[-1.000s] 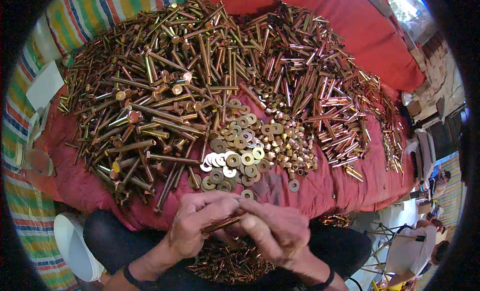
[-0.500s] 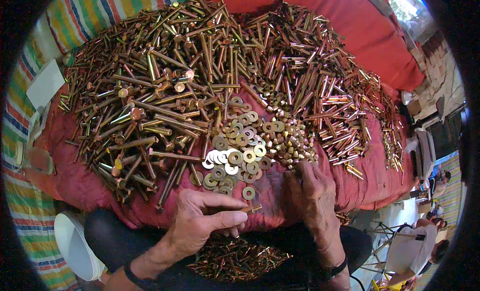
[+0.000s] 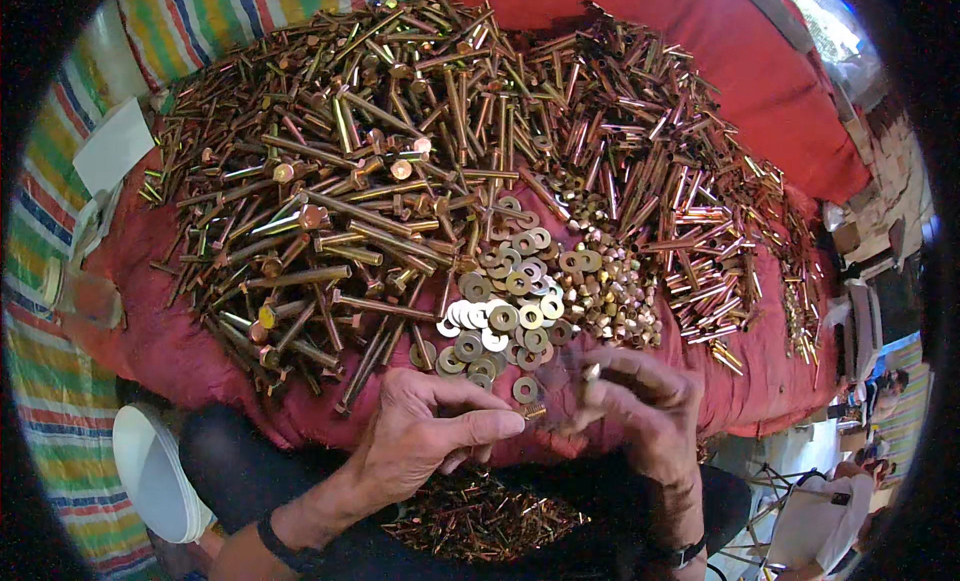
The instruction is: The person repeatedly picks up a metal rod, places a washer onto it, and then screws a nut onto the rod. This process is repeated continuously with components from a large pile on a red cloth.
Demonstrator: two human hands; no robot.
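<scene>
My left hand (image 3: 425,421) pinches a brass-coloured bolt (image 3: 536,412) between thumb and fingers, its threaded end pointing right; the rest of it is hidden in the grip. Just right of that end, my right hand (image 3: 645,406) is slightly blurred and holds a small nut (image 3: 592,372) at its fingertips. Nut and bolt are apart. Beyond my hands lies a heap of flat round washers (image 3: 505,316). Beside it on the right is a pile of small cone-shaped nuts (image 3: 618,306).
Long hex-head bolts (image 3: 345,196) fill the left of the red cloth (image 3: 150,356); slim metal tubes (image 3: 700,226) fill the right. More metal parts (image 3: 490,521) lie below, between my legs. A white bucket (image 3: 155,471) stands at lower left. Another person (image 3: 825,521) is at far right.
My right hand has come up from the edge of the nut pile toward the bolt, with a nut now showing at its fingertips. The whole view has shifted slightly.
</scene>
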